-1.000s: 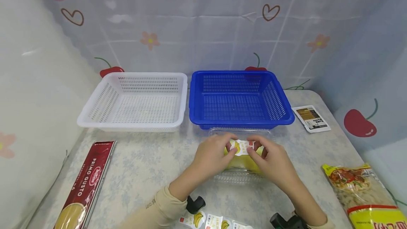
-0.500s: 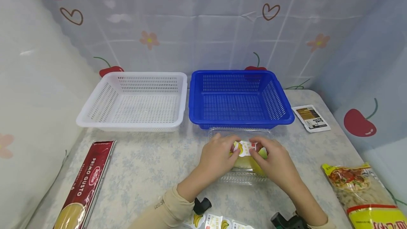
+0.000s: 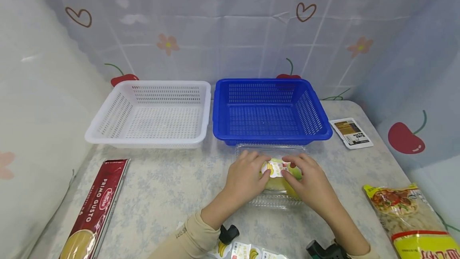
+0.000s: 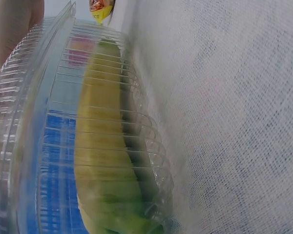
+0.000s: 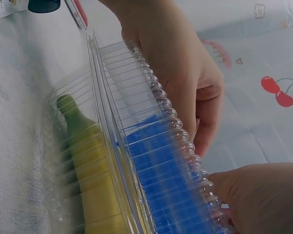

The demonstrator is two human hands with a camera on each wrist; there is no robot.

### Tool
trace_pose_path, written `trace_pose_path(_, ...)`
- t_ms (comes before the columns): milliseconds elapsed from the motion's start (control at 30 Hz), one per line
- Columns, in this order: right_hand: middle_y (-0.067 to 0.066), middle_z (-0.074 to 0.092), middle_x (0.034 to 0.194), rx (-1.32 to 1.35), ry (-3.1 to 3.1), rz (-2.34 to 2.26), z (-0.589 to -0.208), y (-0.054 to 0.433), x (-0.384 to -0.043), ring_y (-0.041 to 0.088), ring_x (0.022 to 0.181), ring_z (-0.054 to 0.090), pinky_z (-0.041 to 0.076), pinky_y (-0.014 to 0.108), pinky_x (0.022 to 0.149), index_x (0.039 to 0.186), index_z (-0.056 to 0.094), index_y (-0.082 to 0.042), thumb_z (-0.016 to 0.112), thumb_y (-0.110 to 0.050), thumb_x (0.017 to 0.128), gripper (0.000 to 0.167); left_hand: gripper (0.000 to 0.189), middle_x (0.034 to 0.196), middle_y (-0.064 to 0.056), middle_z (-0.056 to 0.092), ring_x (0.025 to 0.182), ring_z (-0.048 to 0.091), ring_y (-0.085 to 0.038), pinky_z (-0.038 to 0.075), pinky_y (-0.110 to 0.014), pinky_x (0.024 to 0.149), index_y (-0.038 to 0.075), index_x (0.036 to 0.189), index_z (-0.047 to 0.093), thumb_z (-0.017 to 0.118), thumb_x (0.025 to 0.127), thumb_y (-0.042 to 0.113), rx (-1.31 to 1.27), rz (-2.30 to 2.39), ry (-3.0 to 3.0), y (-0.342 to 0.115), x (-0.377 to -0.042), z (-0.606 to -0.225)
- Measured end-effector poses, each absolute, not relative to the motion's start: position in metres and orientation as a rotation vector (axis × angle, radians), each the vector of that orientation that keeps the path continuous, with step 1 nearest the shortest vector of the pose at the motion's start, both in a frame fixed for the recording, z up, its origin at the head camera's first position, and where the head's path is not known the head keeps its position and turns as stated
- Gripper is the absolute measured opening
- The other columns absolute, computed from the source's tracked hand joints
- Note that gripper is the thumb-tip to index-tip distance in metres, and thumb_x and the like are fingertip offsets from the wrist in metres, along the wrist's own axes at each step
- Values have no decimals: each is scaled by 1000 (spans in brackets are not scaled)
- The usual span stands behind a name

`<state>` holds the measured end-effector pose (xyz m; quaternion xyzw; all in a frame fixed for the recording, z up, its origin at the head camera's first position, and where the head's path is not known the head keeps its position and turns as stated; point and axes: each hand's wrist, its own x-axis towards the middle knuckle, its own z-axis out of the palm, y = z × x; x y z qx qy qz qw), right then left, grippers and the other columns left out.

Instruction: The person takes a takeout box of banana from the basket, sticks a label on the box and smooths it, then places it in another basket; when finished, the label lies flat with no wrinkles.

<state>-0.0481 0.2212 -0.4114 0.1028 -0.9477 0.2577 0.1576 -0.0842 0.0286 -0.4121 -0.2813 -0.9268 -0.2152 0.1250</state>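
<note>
Both hands, left hand (image 3: 244, 177) and right hand (image 3: 312, 181), curl their fingers over the clear clamshell box (image 3: 273, 201) just in front of the blue basket (image 3: 269, 111), pinching its banana label (image 3: 274, 168). Uneven pressure could crumple the thin lid or wrinkle the label.

"PRIMO GUSTO" on red spaghetti pack (image 3: 94, 211), "happy" twice on backdrop (image 3: 230, 23)

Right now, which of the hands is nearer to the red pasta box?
Left. The left hand sits on the clear banana container, on the side toward the pasta box; the right hand is beyond it.
</note>
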Motion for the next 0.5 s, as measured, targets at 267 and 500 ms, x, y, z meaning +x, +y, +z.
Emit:
trace_pose_path(267, -4, 60, 88, 316, -2722, 741, -411, 222, -47, 10, 76, 50, 42, 24, 61, 103, 75, -12, 75, -12, 87, 15, 16, 80, 8, 62, 73, 48, -10, 34, -14, 52, 23, 96, 79, 72, 87, 34, -818, -608, -2650, 29, -84, -414)
trace_pose_path(500, -6, 60, 85, 304, -2761, 729, -407, 225, -45, 9, 72, 49, 44, 24, 63, 98, 77, -13, 77, -12, 85, 13, 11, 73, 10, 64, 68, 45, -12, 33, -21, 61, 26, 85, 81, 74, 85, 34, -804, -585, -2581, 26, -83, -417)
